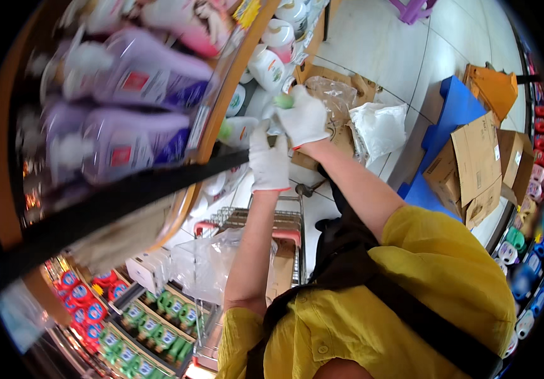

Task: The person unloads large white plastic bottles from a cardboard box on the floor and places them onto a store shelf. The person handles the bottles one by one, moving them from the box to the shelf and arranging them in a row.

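Note:
Both of my hands wear white gloves with red cuffs and are at the lower shelf of bottles. My right hand (303,116) is at a bottle's green cap (283,101); how far its fingers close around it is hard to tell. Just left of it is my left hand (269,161), fingers pointing at the shelf, beside a white bottle with a green part (240,131). Whether it touches a bottle is not clear. White pump bottles (266,67) stand farther along the shelf. Large purple pump bottles (144,137) fill the upper shelf at the left.
A wire shopping cart (281,215) with clear plastic is near my left forearm. Flattened cardboard and a white plastic bag (379,128) lie on the tiled floor. Cardboard boxes (478,166) rest by a blue object (452,109) at the right. A black strap (125,203) crosses the view.

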The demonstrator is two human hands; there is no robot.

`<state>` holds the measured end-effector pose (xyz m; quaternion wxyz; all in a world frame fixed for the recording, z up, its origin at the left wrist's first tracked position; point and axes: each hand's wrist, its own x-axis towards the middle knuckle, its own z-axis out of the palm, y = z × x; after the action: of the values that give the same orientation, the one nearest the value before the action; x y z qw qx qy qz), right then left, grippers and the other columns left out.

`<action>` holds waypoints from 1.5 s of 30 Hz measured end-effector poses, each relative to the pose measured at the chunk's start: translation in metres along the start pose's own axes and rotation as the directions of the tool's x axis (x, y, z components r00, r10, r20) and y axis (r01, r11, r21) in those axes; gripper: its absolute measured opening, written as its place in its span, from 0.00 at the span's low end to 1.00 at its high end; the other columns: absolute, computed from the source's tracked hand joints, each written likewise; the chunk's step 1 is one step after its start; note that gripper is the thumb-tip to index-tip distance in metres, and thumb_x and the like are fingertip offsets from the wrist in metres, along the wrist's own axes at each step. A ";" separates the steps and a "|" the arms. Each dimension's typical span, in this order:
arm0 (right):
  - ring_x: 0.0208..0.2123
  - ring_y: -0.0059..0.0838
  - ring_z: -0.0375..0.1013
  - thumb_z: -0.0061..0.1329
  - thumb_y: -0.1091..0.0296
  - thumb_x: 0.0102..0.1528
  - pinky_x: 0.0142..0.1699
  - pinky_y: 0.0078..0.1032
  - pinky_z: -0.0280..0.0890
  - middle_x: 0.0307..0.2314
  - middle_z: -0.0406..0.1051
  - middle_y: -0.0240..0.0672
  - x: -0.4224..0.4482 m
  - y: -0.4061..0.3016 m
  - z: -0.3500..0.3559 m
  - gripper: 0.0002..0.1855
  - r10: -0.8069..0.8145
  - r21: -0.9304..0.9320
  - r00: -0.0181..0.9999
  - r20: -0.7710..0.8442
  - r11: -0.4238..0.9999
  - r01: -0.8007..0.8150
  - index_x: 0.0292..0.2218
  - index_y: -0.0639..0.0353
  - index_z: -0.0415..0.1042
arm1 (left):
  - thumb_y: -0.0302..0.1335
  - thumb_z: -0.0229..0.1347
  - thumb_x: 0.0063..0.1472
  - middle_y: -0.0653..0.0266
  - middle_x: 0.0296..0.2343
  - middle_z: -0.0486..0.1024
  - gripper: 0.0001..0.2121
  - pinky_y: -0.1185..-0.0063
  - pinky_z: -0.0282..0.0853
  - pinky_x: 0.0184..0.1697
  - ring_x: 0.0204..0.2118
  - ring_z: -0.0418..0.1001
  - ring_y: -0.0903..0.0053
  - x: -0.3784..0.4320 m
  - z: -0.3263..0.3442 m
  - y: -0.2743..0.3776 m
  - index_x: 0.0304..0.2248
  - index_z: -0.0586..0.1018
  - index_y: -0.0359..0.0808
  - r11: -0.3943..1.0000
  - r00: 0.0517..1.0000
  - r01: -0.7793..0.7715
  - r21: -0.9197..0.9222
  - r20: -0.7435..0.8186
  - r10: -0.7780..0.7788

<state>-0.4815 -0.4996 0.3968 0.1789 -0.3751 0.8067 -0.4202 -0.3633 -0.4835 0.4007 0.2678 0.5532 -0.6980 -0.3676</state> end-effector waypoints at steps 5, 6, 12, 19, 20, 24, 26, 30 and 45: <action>0.25 0.50 0.73 0.55 0.55 0.43 0.32 0.41 0.67 0.20 0.71 0.48 0.030 0.004 0.058 0.18 0.160 0.014 0.983 0.094 0.987 -0.162 0.28 0.59 0.67 | 0.30 0.45 0.63 0.56 0.47 0.66 0.19 0.77 0.61 0.50 0.47 0.65 0.72 0.057 0.008 -0.026 0.52 0.65 0.32 0.969 0.983 0.174 -0.174 0.094 -0.159; 0.26 0.49 0.73 0.55 0.58 0.42 0.32 0.39 0.67 0.20 0.72 0.46 0.035 0.011 0.067 0.17 0.187 -0.002 0.971 0.148 0.982 -0.189 0.30 0.59 0.67 | 0.37 0.44 0.64 0.55 0.48 0.66 0.22 0.77 0.60 0.51 0.48 0.65 0.72 0.065 0.012 -0.025 0.53 0.65 0.33 0.924 0.938 0.336 -0.185 0.153 -0.310; 0.32 0.54 0.70 0.47 0.62 0.50 0.35 0.39 0.65 0.25 0.70 0.55 0.029 0.025 0.109 0.14 0.032 0.376 0.926 0.377 0.908 -0.185 0.34 0.62 0.65 | 0.38 0.50 0.59 0.49 0.43 0.70 0.24 0.73 0.63 0.48 0.44 0.69 0.64 0.116 0.027 -0.030 0.50 0.67 0.31 0.930 0.930 0.358 0.088 -0.125 -0.346; 0.42 0.43 0.70 0.46 0.54 0.54 0.45 0.31 0.63 0.40 0.70 0.50 -0.005 0.045 0.117 0.22 0.323 0.439 0.838 0.441 0.737 -0.515 0.44 0.63 0.67 | 0.33 0.58 0.48 0.53 0.24 0.73 0.14 0.68 0.66 0.33 0.28 0.72 0.61 0.171 0.022 -0.063 0.26 0.73 0.29 0.797 0.985 0.103 0.596 -0.172 0.001; 0.42 0.43 0.70 0.46 0.54 0.54 0.45 0.31 0.63 0.40 0.70 0.50 -0.006 0.048 0.123 0.22 0.330 0.434 0.832 0.446 0.734 -0.523 0.44 0.63 0.67 | 0.33 0.58 0.48 0.53 0.24 0.73 0.14 0.68 0.66 0.33 0.28 0.72 0.61 0.172 0.019 -0.067 0.26 0.73 0.29 0.794 0.986 0.108 0.598 -0.168 -0.008; 0.55 0.49 0.57 0.41 0.49 0.56 0.57 0.29 0.53 0.52 0.58 0.54 -0.001 0.070 0.146 0.36 0.415 0.607 0.708 0.572 0.366 -0.705 0.58 0.64 0.50 | 0.31 0.58 0.47 0.54 0.24 0.70 0.13 0.69 0.64 0.33 0.26 0.69 0.61 0.170 0.013 -0.053 0.26 0.72 0.29 0.792 0.997 0.072 0.606 -0.039 -0.060; 0.56 0.48 0.56 0.42 0.49 0.56 0.58 0.30 0.52 0.53 0.55 0.57 -0.002 0.070 0.161 0.36 0.352 0.650 0.750 0.560 0.374 -0.662 0.56 0.65 0.52 | 0.30 0.58 0.48 0.53 0.26 0.70 0.12 0.69 0.64 0.34 0.28 0.68 0.61 0.168 0.010 -0.044 0.27 0.72 0.28 0.820 0.999 -0.017 0.572 0.049 -0.014; 0.54 0.41 0.59 0.37 0.69 0.59 0.55 0.30 0.60 0.53 0.53 0.49 -0.010 0.067 0.167 0.22 -0.035 0.210 0.937 0.348 0.977 -0.042 0.55 0.59 0.54 | 0.29 0.58 0.48 0.52 0.28 0.70 0.12 0.68 0.63 0.36 0.31 0.68 0.60 0.169 0.000 -0.040 0.29 0.72 0.28 0.762 0.996 -0.067 0.644 0.091 0.011; 0.49 0.48 0.63 0.42 0.83 0.50 0.49 0.29 0.68 0.50 0.55 0.51 0.009 0.081 0.155 0.27 -0.035 0.432 0.884 0.466 0.881 -0.193 0.52 0.56 0.56 | 0.33 0.58 0.50 0.48 0.40 0.72 0.22 0.68 0.64 0.46 0.43 0.70 0.56 0.165 -0.007 -0.067 0.44 0.73 0.33 0.774 0.985 -0.168 0.611 0.142 0.101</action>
<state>-0.4302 -0.5615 0.2411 0.4671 -0.3756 0.6311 -0.4924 -0.3595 -0.6528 0.3453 0.0613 0.5398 -0.8302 -0.1251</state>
